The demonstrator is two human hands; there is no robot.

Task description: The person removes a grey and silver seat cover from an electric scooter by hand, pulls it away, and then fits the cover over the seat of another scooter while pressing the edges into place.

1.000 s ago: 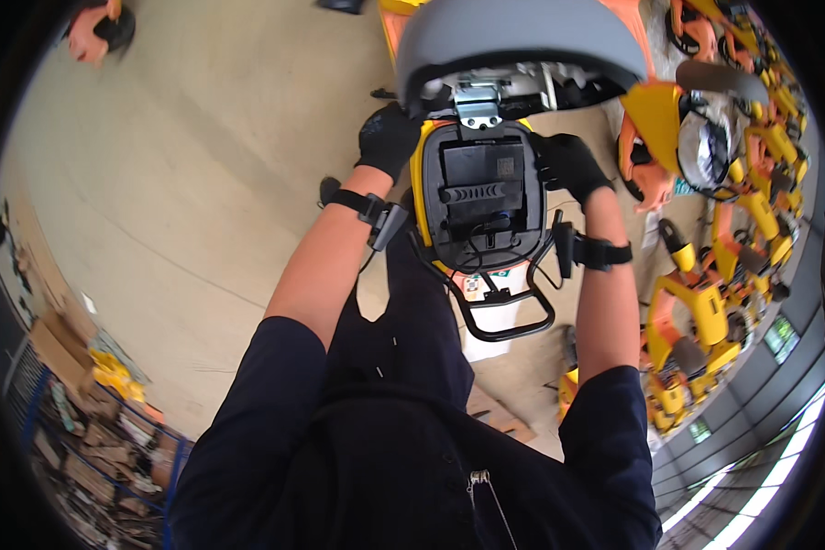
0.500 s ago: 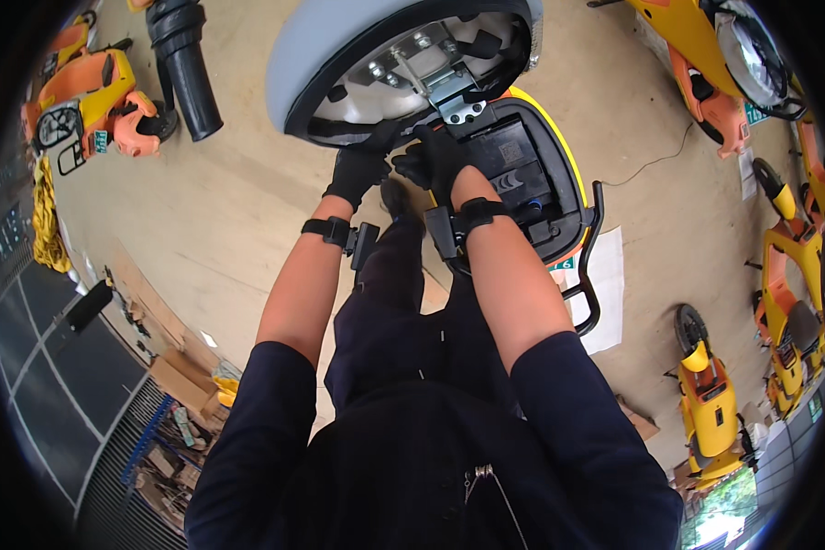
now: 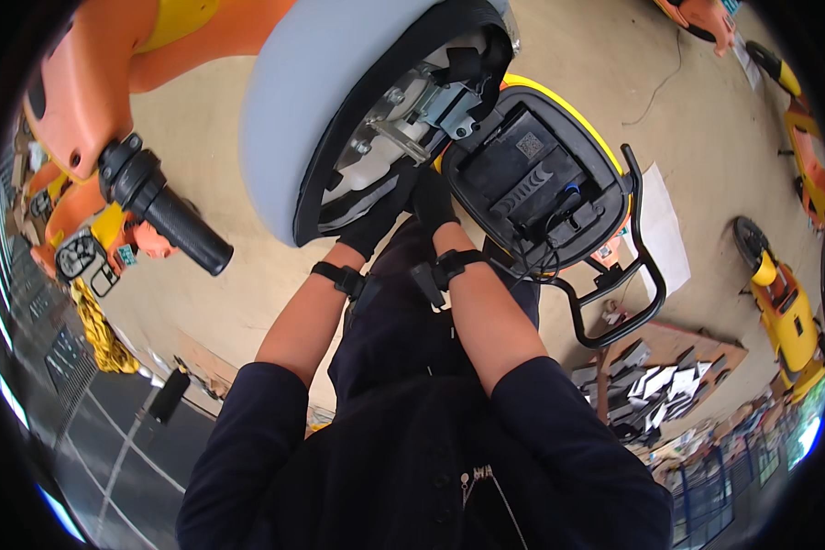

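Observation:
A grey scooter seat [image 3: 293, 119] is tipped up, its underside with metal hinge bracket [image 3: 451, 108] facing right. My left hand [image 3: 376, 223], in a black glove, reaches against the lower edge of that underside; its fingers blend into the dark trim. Close beside it, my black-gloved right hand [image 3: 431, 198] is closed at the same edge, and what it grips is hidden. Right of my hands lies the scooter's uncovered compartment, holding a black battery [image 3: 522, 170] with a dark cable [image 3: 552, 234] near it.
A black handlebar grip [image 3: 170, 211] juts in at the left on an orange scooter body [image 3: 87, 101]. The black rear rack [image 3: 646, 266] sticks out right of the compartment. Beyond are a yellow scooter [image 3: 786, 316] and a board with scrap pieces [image 3: 655, 390].
My view has shifted, bringing the handlebar and compartment in more fully. Both hands have moved in tighter together at the seat's edge, and the seat appears lower and more turned.

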